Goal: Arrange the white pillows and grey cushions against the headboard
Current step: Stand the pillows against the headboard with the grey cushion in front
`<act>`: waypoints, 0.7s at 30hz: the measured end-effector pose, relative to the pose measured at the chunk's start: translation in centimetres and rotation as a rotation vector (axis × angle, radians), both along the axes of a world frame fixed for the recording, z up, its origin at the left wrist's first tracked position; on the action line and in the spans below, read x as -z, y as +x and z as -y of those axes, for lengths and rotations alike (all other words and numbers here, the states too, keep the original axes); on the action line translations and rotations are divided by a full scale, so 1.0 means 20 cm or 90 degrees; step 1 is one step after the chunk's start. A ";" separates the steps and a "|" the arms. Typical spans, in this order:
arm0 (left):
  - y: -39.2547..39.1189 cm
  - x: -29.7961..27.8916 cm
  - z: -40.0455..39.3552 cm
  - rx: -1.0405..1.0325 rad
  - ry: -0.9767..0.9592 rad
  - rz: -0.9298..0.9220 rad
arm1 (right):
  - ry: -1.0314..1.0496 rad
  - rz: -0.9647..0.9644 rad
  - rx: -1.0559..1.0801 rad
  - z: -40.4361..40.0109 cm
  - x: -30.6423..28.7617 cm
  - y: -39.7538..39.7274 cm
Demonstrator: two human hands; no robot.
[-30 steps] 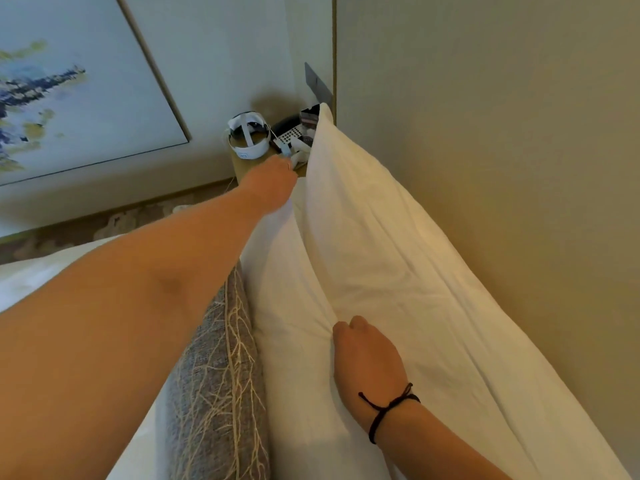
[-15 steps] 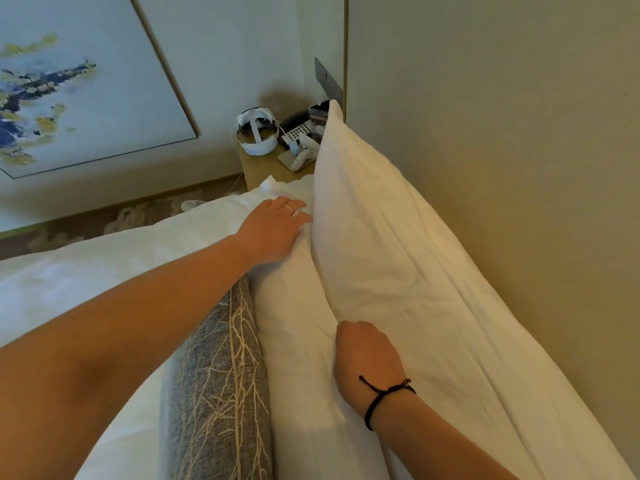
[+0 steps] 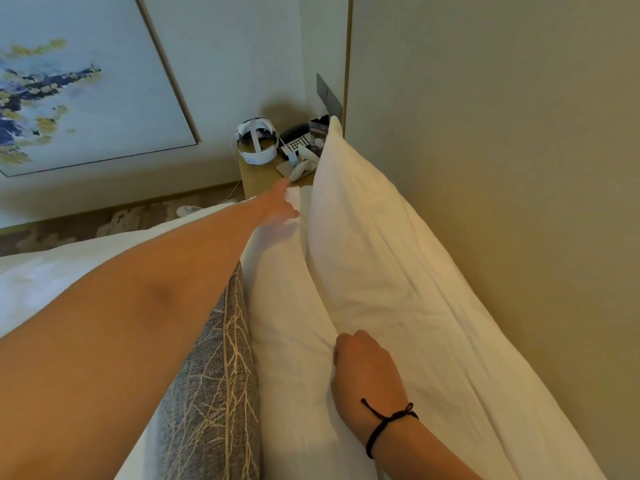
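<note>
Two white pillows stand on edge along the beige headboard (image 3: 502, 202). The back pillow (image 3: 388, 271) leans on the headboard, and the front pillow (image 3: 287, 323) leans on it. A grey cushion (image 3: 211, 393) with a pale branch pattern lies against the front pillow, partly under my left forearm. My left hand (image 3: 278, 202) reaches to the front pillow's far end, blurred, its fingers stretched out on the fabric. My right hand (image 3: 363, 372), a black cord on its wrist, is curled into the gap between the pillows and grips the front pillow's upper edge, where the fabric puckers. Its fingertips are hidden.
A wooden bedside table (image 3: 263, 174) stands past the pillows' far end, holding a white headset (image 3: 256, 143), a telephone (image 3: 298, 142) and small items. A framed painting (image 3: 69, 84) hangs on the wall at the left. White bedding (image 3: 52, 271) lies left of the cushion.
My left hand lay flat on the front pillow half a second ago; it has now stretched further, to the pillow's far end. My right hand has stayed in the gap.
</note>
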State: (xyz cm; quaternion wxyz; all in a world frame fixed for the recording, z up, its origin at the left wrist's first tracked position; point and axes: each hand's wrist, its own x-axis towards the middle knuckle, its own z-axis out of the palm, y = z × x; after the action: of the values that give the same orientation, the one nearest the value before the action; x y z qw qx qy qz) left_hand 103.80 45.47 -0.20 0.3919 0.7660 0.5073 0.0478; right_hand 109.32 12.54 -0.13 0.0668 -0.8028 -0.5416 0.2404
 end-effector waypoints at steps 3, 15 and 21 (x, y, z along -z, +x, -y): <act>0.01 0.01 0.00 -0.010 0.045 0.020 | 0.013 -0.017 0.007 0.00 0.00 0.01; -0.11 0.00 0.59 0.646 0.268 -0.392 | 0.026 -0.131 0.027 0.10 0.11 -0.07; -0.11 -0.01 0.67 0.599 0.245 -0.286 | 0.091 -0.152 0.108 0.15 0.07 -0.02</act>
State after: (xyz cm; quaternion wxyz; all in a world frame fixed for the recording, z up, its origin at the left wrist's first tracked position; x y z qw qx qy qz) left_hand 101.52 31.98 -0.02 0.1063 0.9591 0.1636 -0.2052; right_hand 108.88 9.47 -1.45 0.2080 -0.8047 -0.4755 0.2882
